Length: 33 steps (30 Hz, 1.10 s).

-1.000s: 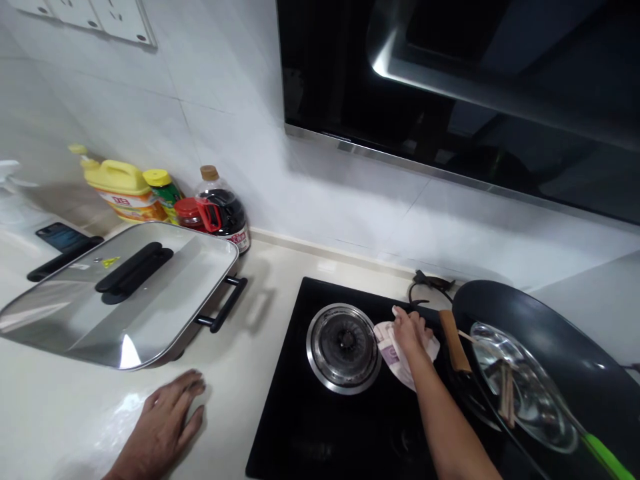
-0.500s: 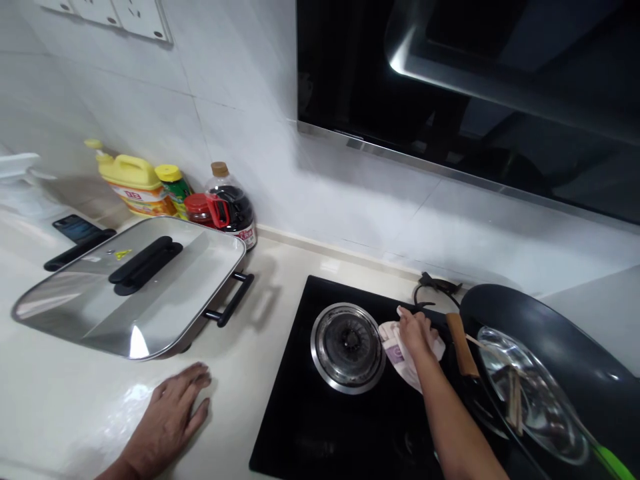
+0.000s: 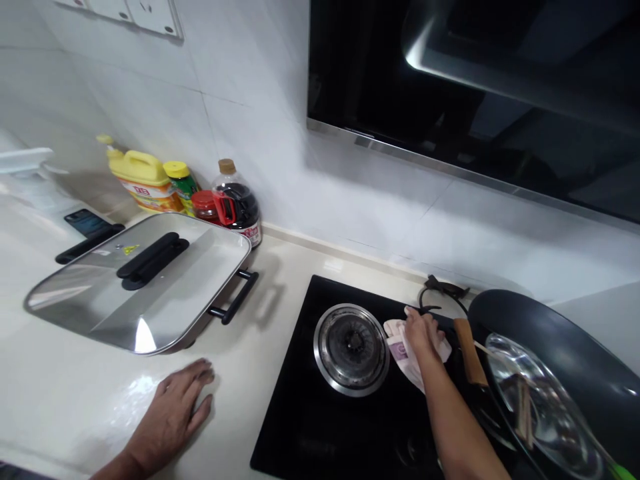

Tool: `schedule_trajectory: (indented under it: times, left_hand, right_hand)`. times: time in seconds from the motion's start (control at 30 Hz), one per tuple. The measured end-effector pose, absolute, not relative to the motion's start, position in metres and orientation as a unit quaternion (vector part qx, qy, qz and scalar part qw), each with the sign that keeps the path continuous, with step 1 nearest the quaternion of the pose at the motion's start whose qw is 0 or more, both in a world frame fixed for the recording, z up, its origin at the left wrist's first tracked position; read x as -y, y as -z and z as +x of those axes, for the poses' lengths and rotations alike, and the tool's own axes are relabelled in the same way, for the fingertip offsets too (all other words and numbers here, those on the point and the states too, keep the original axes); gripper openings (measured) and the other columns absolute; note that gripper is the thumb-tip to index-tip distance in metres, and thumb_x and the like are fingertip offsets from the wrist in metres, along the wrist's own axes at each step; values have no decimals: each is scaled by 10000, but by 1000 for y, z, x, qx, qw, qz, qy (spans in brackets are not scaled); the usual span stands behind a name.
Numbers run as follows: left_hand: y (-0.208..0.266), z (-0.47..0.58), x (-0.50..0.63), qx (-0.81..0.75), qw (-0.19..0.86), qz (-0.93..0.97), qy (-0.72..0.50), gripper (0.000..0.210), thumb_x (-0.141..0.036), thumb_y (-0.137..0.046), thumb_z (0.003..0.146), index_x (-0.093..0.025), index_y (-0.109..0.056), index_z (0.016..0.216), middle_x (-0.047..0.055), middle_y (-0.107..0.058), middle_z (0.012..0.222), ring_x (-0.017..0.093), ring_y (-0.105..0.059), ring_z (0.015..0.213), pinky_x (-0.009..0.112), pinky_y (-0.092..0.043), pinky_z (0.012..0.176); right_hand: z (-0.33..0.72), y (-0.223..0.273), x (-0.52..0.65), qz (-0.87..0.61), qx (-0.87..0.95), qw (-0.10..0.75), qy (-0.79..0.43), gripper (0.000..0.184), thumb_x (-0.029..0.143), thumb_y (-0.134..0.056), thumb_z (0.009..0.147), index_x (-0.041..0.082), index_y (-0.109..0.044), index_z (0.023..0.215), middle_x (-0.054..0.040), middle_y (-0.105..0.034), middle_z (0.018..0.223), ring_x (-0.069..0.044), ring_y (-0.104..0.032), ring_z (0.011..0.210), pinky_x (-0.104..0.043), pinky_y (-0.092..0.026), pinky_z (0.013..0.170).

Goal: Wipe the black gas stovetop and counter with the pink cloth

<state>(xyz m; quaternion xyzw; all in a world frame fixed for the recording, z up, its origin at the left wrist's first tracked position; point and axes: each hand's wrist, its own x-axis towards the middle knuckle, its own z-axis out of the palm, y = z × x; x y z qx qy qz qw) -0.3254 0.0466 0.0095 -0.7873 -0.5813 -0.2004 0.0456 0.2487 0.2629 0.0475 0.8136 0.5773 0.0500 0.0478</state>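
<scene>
The right hand [image 3: 421, 330] grasps a cloth [image 3: 401, 352] on the stove [image 3: 320, 427]; the left hand [image 3: 173, 408] rests empty, fingers loosely spread, on the desk [image 3: 240, 373] left of the stove. Wiping appears under way; the burner [image 3: 351, 350] shows dark marks, and the finished share cannot be determined.

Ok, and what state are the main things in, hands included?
Left hand, palm down, holding nothing visible
Right hand, on the cloth
Cloth, bunched
Glass lid, on the pan
Burner, no flame visible
Dark bottle, upright, capped
Red-lidded jar, closed
Green bottle, capped
Yellow jug, upright
Wok, uncovered
</scene>
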Motion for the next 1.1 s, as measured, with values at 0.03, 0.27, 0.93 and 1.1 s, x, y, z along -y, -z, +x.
schedule_trajectory:
  times: [0.03,0.27,0.93,1.1]
  left_hand:
    - [-8,-326,-46,585,39,-785,200,326,-435,-572,961,-238,-738,1162,107,-740,1292,276,-678,1198,410,-510,1021]
    - [2,-328,-45,588,33,-780,209,331,-415,-558,967,-247,-735,1191,99,-735,1319,275,-662,1248,420,-495,1060]
    - [-3,-334,-54,548,85,-805,209,337,-412,-558,947,-253,-710,1202,85,-752,1267,263,-694,1171,393,-498,1020]
    - [-4,-331,-54,551,87,-798,226,313,-419,-566,944,-259,-707,1172,82,-752,1248,256,-696,1155,383,-493,1022]
  right_hand:
    - [247,-49,-265,818,-571,42,-50,511,337,-285,1080,297,-651,1436,-160,-628,1177,-307,-601,1103,-437,-434,901]
    - [232,-41,-248,805,-592,29,-19,509,380,-298,1072,366,-605,1479,-120,-629,1188,-281,-584,1120,-447,-429,956]
    - [206,-63,-260,709,-696,12,116,437,361,-382,1080,474,-669,1389,-32,-609,1252,-221,-506,1123,-365,-349,1008]
    - [238,-51,-214,775,-629,19,54,481,321,-397,1068,443,-581,1495,-57,-602,1244,-240,-517,1111,-389,-362,970]
